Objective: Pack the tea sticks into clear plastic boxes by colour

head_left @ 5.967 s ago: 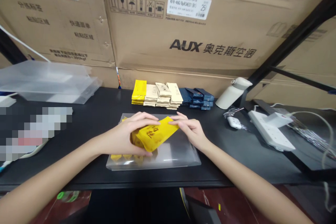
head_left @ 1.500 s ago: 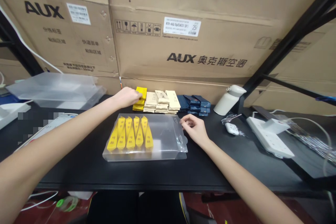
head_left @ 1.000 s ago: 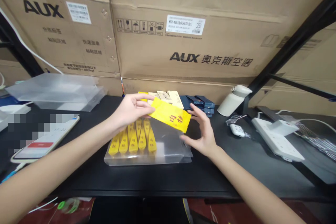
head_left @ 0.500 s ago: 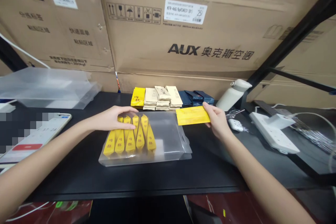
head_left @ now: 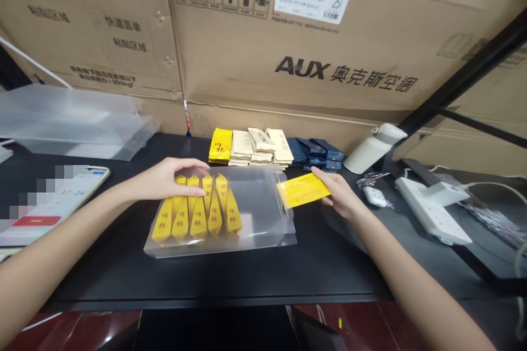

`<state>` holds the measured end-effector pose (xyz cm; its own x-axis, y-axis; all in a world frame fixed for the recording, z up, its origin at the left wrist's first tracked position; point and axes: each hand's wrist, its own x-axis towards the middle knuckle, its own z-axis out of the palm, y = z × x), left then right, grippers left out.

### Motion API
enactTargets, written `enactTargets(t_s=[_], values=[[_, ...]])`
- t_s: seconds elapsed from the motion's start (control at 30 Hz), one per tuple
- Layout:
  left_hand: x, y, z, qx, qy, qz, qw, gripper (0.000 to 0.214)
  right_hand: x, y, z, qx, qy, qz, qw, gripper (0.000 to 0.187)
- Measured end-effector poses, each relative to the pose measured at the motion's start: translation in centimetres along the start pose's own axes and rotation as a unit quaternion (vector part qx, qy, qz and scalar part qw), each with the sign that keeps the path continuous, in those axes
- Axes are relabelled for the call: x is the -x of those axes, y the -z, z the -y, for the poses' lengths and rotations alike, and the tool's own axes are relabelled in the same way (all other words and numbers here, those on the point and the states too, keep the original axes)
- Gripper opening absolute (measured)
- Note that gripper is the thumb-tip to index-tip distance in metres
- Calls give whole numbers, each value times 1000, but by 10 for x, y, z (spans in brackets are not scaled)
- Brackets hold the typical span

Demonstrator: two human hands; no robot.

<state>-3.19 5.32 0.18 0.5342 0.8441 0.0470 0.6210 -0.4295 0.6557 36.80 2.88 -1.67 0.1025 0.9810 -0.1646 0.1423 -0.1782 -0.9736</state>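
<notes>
A clear plastic box point(head_left: 263, 219) lies flat on the black table point(head_left: 206, 279), with several yellow packets point(head_left: 197, 214) side by side in its left half. My left hand point(head_left: 164, 178) rests on the box's top left, fingers stretched flat over the packets. My right hand point(head_left: 340, 194) pinches a single yellow packet point(head_left: 302, 190) whose left end sits at the box's open right side. Behind the box is a row of small stacks: yellow packets point(head_left: 220, 145), beige packets point(head_left: 257, 145) and dark blue packets point(head_left: 317, 153).
Large AUX cardboard cartons point(head_left: 296, 38) wall off the back. A pile of clear plastic boxes point(head_left: 69, 120) sits at the left, a phone point(head_left: 49, 203) in front of it. A white bottle point(head_left: 373, 148), white power strip point(head_left: 432, 208) and black frame point(head_left: 461, 77) stand at the right.
My left hand took a yellow packet from the back stack and passed it to my right hand. My left hand then settled on the box while the right brought the packet to its open end.
</notes>
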Motion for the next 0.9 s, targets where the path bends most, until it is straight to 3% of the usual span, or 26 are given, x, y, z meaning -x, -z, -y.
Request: enactTargets(t_s=[0.27,0.37,0.57,0.8,0.9], values=[[3,-2,-4,-11,10,-15,1000,59,4,-2,0,-8,-35,83,996,49],[3,-3,-5,-7,9,-24,1000,61,6,-8,-3,-18,5,108,994,45],[2,-4,-3,4,20,-29,999,64,12,-19,-9,-18,69,217,974,42],[3,-5,-7,7,31,-27,999,62,25,-39,-19,65,190,194,960,28],[2,-10,-12,13,24,-34,999,61,32,-47,-18,106,207,225,946,27]])
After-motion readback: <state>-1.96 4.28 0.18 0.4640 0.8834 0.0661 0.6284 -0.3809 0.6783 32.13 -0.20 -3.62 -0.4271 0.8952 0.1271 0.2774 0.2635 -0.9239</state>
